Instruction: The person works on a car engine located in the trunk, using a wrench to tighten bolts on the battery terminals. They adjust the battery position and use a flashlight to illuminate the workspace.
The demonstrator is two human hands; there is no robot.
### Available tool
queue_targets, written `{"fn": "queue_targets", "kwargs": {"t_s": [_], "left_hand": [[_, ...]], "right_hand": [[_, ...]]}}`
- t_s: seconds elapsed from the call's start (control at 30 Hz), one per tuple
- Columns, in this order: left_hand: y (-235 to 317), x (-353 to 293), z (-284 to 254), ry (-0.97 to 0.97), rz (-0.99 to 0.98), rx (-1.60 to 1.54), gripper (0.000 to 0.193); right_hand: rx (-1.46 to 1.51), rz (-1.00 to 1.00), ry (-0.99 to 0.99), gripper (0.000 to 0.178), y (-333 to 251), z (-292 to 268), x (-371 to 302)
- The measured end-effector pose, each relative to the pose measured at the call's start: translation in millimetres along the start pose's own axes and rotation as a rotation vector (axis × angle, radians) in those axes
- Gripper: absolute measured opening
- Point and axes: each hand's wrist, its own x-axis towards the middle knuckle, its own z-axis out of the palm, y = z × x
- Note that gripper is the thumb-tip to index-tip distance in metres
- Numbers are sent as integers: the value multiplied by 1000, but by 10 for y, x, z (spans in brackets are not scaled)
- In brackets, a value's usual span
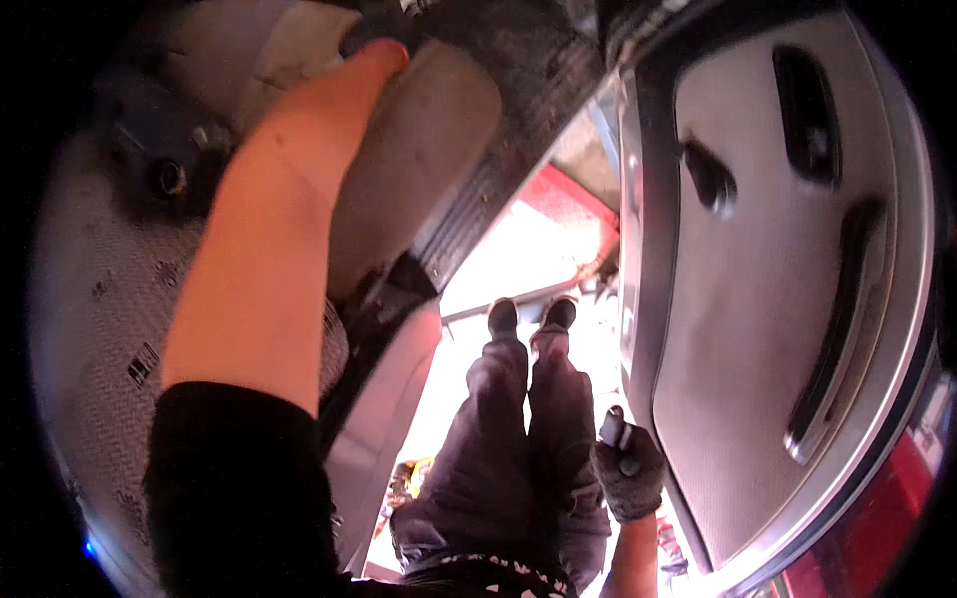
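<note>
My left arm stretches across the seat into the car's front footwell. At its end my left hand [369,38] is a dark shape in shadow near the floor mat [424,130], and its fingers cannot be made out. My right hand [630,476], in a dark grey work glove, hangs low beside my right thigh, next to the open car door [758,299]. Its fingers are curled closed around a small object with a grey and dark end [615,429] poking out at the top. Most of that object is hidden by the glove.
A patterned grey cloth seat [110,329] fills the left side. The door sill [488,189] runs diagonally between the footwell and my legs. On the door panel are a handle recess [710,179] and a long armrest pull [837,339]. A red object [568,214] lies outside, beyond my shoes.
</note>
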Motion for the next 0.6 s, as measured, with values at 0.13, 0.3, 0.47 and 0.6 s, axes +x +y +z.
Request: {"fn": "queue_targets", "kwargs": {"t_s": [0.13,0.3,0.47,0.6], "left_hand": [[691,-594,-14,91,-25,-208,52],[1221,-1604,137,68,-191,-314,45],[1526,-2974,432,-38,-412,-356,39],[1915,-4497,338,-39,-347,-317,34]], "right_hand": [[168,478,30,22,387,-252,-793],[-38,250,131,34,1655,-114,-1169],[578,286,69,12,3233,125,-1464],[778,253,-28,28,4736,455,-1083]]}}
